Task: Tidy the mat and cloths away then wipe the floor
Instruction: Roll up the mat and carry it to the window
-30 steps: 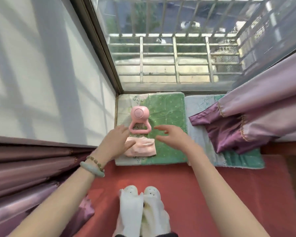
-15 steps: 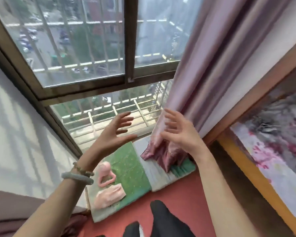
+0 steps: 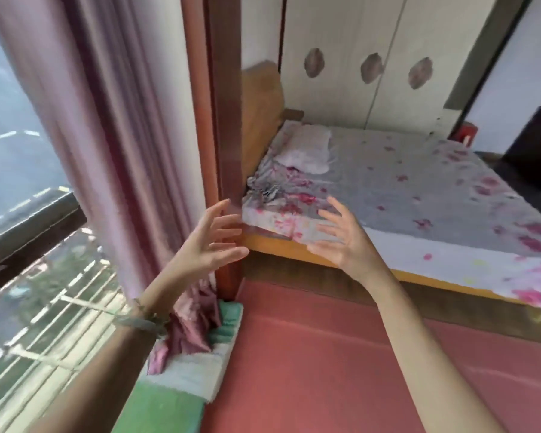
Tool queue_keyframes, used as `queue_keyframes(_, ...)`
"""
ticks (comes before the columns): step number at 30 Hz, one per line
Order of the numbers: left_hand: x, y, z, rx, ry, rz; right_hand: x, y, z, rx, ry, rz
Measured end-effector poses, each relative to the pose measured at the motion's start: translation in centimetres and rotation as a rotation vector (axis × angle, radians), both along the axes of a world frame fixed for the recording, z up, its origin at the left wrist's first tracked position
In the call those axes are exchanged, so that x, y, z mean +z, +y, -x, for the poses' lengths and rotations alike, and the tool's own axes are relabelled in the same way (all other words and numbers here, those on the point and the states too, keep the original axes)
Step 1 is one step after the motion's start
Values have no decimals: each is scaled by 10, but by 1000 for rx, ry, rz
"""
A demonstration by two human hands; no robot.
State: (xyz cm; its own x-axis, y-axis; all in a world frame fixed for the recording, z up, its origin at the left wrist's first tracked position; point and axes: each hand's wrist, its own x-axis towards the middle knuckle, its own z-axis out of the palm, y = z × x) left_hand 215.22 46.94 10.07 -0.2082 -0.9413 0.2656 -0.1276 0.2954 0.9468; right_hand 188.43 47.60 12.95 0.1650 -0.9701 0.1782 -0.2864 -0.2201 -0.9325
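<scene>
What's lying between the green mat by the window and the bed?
Only bare red floor separates the mat from the bed in the head view; the curtain hem lies on the mat itself.

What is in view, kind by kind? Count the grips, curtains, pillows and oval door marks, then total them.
Grips: 2 (left grip, right grip)
Curtain: 1
Pillow: 1
Oval door marks: 3
Total: 7

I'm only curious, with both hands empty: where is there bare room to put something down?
The red floor is bare between the mat and the bed. The bed top is free right of the pillow. It is crowded by the window, where the curtain hem bunches on the mat.
</scene>
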Motion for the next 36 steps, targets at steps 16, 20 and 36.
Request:
queue_keyframes(16, 27, -93, 450, -617, -43, 41, 10, 72, 409, -623, -42, 25)
queue_keyframes(20, 30, -97, 563, -719, 0, 19, 9, 83, 498, -735, -11, 29)
queue_keyframes(36, -8, -203, 911, -877, 33, -78, -17, 19, 786, -987, -9, 36)
